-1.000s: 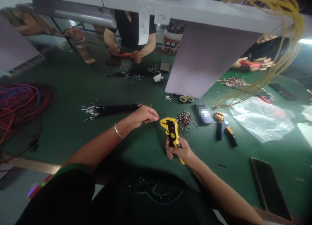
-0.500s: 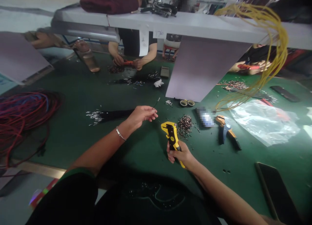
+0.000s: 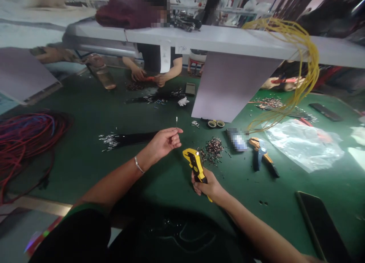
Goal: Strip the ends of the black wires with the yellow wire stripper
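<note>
My left hand (image 3: 168, 141) pinches a thin dark wire (image 3: 176, 122) whose pale metal tip points up above the fingertips. Wrapped around the handles of a yellow and black wire stripper (image 3: 196, 167) is my right hand (image 3: 209, 185); the tool's head tilts up and left, apart from the wire. Just beyond the tool lies a pile of small dark cut bits (image 3: 214, 147). Left of my left hand, a bundle of black wires (image 3: 134, 138) with bright stripped ends rests on the green table (image 3: 94, 175), partly hidden behind that hand.
A second wire stripper, blue and orange (image 3: 262, 156), lies right of the pile, near a clear plastic bag (image 3: 308, 145) and a phone (image 3: 322, 223). Red cable coils (image 3: 25, 141) fill the left. Yellow wires (image 3: 309, 61) hang from the white shelf (image 3: 228, 38). Co-workers' hands (image 3: 161, 80) work opposite.
The wire in my left hand has swung from a rightward slant to nearly upright. My left fingers have curled more. The wire stripper in my right hand has tilted further left.
</note>
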The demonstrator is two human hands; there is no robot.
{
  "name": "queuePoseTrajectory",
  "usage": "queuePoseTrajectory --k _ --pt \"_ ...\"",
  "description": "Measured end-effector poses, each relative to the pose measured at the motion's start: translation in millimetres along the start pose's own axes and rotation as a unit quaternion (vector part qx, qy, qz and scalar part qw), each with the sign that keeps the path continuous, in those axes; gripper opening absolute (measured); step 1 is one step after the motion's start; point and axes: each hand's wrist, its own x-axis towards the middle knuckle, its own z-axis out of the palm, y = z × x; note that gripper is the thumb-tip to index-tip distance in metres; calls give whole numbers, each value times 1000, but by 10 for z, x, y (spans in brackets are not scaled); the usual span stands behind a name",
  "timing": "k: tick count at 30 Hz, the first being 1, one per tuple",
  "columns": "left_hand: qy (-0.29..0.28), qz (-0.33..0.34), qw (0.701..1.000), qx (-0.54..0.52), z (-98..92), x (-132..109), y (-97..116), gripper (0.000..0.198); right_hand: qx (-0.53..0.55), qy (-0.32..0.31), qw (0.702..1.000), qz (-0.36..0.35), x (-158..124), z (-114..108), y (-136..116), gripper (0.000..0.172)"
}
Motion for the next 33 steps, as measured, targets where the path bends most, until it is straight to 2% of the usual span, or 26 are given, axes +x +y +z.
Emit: queuePoseTrajectory --k 11,18,22,25,29,31,33 --pt "6 44 992 120 162 -163 56 10 -222 -16 973 -59 -51 55 -54 19" --pt "15 72 982 176 225 -247 11 14 -254 -32 965 -51 -29 86 -52 21" --pt "-1 81 972 220 249 -301 -31 14 -270 -38 960 -56 -19 75 -31 21" --pt "-5 108 948 300 304 -372 -44 15 -278 -51 958 -54 -17 76 -46 21" --pt "-3 173 881 441 373 -458 -28 18 -299 -60 950 -60 -33 102 -69 19" --pt "1 205 852 481 371 -462 -17 20 -316 -54 945 -70 -45 119 -65 18" --pt "14 225 839 495 341 -438 -9 21 -332 -43 939 -81 -53 134 -50 17"
